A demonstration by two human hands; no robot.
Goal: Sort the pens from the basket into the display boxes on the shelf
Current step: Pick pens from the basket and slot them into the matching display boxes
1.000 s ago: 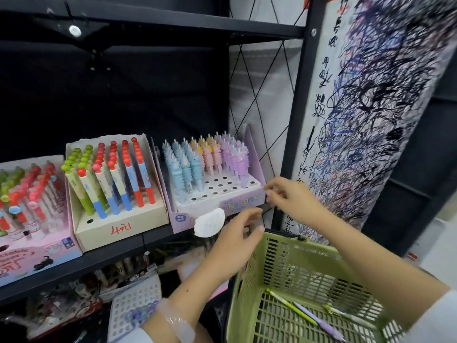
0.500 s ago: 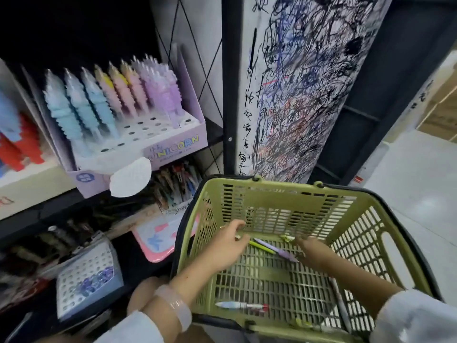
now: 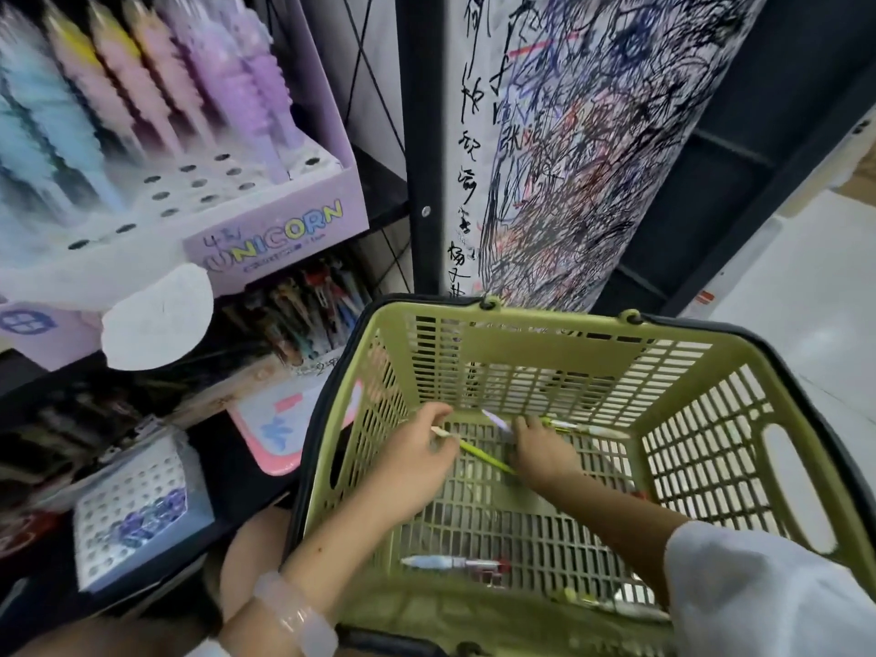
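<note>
Where hands [image 3: 412, 462] meet, green pen [image 3: 483, 455] diagonal, tip toward left hand.

Both forearms reach forward and down, converging toward each other

Left hand [image 3: 407, 471]: back of hand up, wrist bare with a pale translucent bangle [image 3: 296, 614] further back near the frame's lower edge. Fingers curled; thumb and fingertips pinch the pale end of a green pen [image 3: 479, 453]

Right hand [image 3: 540, 450]: back of hand up, knuckles toward camera, fingers bent downward with tips out of sight behind the hand. Whether they grip anything cannot be told. Forearm bare; white sleeve [image 3: 758, 595] covers the arm from the elbow back

The two hands sit near each other, not touching
</note>
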